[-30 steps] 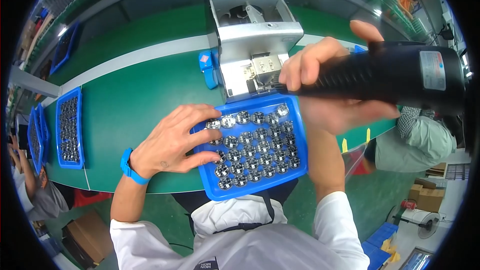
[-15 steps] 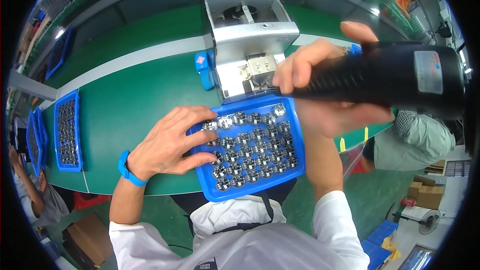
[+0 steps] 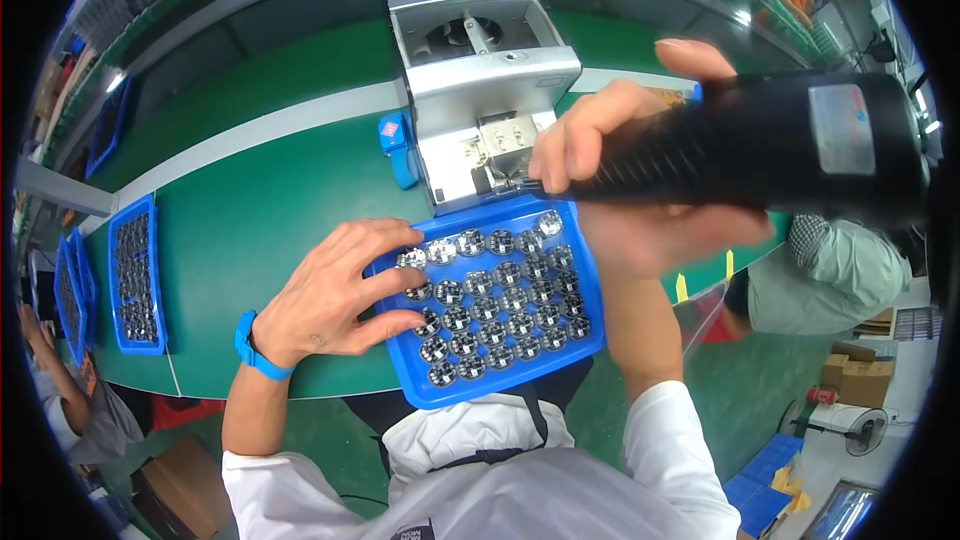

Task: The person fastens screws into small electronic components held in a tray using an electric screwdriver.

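Machine (image 3: 485, 80) at twelve o'clock is partly blocked by right hand (image 3: 645, 232) gripping black tool (image 3: 765, 140), left hand (image 3: 340, 295) splayed over tray (image 3: 464, 266).

a factory workshop, shown by the green workbench (image 3: 250, 180), silver machine (image 3: 490, 77) and blue trays (image 3: 505, 213) of round parts (image 3: 513, 300).

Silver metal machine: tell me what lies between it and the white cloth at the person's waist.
In the head view, a blue rectangular plastic tray of round black-and-silver parts lies there, the left hand over its left edge.
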Demonstrator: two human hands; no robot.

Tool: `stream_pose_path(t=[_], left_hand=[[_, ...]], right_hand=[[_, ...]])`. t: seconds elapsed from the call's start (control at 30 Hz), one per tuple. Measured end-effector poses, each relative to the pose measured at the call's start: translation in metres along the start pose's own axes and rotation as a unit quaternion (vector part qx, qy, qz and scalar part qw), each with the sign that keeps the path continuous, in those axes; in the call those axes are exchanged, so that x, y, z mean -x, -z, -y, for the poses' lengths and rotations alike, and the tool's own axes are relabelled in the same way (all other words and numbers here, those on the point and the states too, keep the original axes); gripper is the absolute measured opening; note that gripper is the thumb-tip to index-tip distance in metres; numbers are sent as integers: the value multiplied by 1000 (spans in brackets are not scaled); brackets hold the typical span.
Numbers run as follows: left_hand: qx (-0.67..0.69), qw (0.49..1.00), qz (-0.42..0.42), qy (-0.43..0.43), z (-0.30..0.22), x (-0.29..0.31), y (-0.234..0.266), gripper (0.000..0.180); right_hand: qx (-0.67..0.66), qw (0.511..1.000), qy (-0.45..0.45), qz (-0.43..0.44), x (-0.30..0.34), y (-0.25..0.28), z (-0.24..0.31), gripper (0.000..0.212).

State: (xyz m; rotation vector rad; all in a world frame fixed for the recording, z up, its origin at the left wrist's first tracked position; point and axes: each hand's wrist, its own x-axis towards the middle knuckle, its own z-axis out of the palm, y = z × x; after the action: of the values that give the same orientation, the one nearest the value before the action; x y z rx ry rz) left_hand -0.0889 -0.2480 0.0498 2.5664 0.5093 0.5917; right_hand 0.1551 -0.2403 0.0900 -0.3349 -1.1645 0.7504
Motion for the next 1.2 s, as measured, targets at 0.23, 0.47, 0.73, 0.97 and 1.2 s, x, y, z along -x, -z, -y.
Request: stream_pose_path(t=[0.23,0.47,0.73,0.97,1.2], left_hand=[[-7,1000,3,7,0,1,0,34],[-5,1000,0,6,0,2,-1,33],[11,1000,-3,-2,0,2,-1,31],[21,999,14,-30,-1,3,-5,38],[-19,998,50,-20,-2,3,-12,47]], right_hand=[[116,990,-52,56,0,4,2,105],[150,980,-119,51,0,-5,8,106],[5,983,-173,69,3,0,7,102],[3,943,-285,170,29,-15,9,90],[-28,916,-339,214,36,-17,1,99]])
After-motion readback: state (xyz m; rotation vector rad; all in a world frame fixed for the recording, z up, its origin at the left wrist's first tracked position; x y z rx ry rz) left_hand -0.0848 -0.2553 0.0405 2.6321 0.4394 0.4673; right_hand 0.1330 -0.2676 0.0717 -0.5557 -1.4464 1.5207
